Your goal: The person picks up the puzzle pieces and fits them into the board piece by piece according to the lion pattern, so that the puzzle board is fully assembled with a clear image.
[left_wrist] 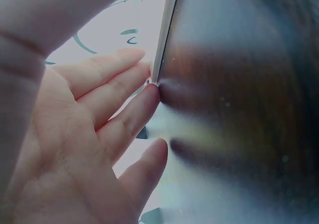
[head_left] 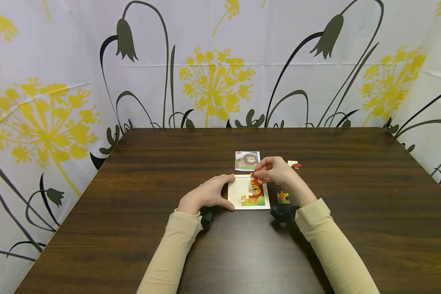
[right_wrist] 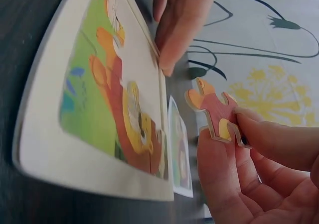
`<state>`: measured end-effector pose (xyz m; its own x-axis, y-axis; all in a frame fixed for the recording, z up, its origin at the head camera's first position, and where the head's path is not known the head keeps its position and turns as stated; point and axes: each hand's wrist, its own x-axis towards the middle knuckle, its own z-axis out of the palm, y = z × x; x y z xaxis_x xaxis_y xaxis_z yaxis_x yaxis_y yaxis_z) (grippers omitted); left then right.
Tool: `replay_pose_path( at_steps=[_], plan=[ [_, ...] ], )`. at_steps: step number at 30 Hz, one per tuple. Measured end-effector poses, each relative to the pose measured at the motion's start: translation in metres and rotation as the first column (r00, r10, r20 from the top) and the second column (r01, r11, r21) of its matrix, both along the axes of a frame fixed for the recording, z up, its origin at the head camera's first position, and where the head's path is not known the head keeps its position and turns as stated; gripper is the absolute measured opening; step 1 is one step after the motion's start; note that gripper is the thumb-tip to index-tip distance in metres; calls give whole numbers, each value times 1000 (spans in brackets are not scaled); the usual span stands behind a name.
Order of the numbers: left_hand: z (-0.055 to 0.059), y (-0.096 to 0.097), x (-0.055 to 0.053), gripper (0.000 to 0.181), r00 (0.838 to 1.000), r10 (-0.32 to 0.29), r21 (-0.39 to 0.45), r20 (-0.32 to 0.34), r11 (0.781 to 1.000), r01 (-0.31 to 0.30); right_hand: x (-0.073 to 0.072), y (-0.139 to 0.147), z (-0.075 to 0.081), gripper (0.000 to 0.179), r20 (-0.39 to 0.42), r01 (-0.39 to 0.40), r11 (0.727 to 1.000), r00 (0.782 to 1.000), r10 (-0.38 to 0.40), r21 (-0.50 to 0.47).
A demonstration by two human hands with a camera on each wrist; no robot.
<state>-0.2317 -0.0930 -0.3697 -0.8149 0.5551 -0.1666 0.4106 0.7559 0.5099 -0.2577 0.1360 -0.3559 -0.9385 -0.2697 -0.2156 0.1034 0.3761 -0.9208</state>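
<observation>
A shallow puzzle tray (head_left: 238, 188) lies in front of me, its right side and lower edge filled with joined pieces (head_left: 256, 197) showing green grass and red and yellow animal parts. The tray's left part shows a bare pale base. My left hand (head_left: 207, 194) touches the left side of the tray, thumb at the near corner, extended fingers toward the far one. Between thumb and fingers, my right hand (head_left: 278, 170) pinches a red and orange puzzle piece (right_wrist: 219, 109), held over the tray's upper right part in the head view.
Just beyond the tray lies a picture card (head_left: 247, 161) with a lion on it. Loose puzzle pieces lie to the right, one green and orange (head_left: 283, 198), another white and red (head_left: 294, 164). Everything rests on a dark wooden table (head_left: 132, 192), with a patterned curtain (head_left: 213, 36) behind.
</observation>
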Motion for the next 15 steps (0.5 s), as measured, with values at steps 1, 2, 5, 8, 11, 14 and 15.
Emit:
replay_pose_path(
  at_steps=[1,2,5,8,11,14,15],
  plan=[
    [0,0,0,87,1000,0,1,0,1000,0,0,-2,0,19,3,-4,1000,1000,4,2],
    [-1,0,0,87,1000,1,2,-2,1000,-1,0,-4,-1,18,5,-7,1000,1000,7,4],
    [-2,-1,-1,87,1000,6,3,4,1000,-6,-1,-9,-3,17,3,-36,999,999,36,11],
    [-3,-1,-1,88,1000,11,8,10,1000,-11,-1,-13,-6,16,13,-51,999,999,51,18],
    [-2,-1,-2,88,1000,9,11,14,1000,-9,-1,-16,-9,15,24,-60,998,998,59,18],
    [-1,-1,-2,88,1000,4,9,10,1000,-4,0,-18,-11,15,34,-69,998,997,68,13],
    [-1,-1,-2,88,1000,2,6,7,1000,-2,1,-18,-11,16,37,-72,997,997,72,14]
  ],
)
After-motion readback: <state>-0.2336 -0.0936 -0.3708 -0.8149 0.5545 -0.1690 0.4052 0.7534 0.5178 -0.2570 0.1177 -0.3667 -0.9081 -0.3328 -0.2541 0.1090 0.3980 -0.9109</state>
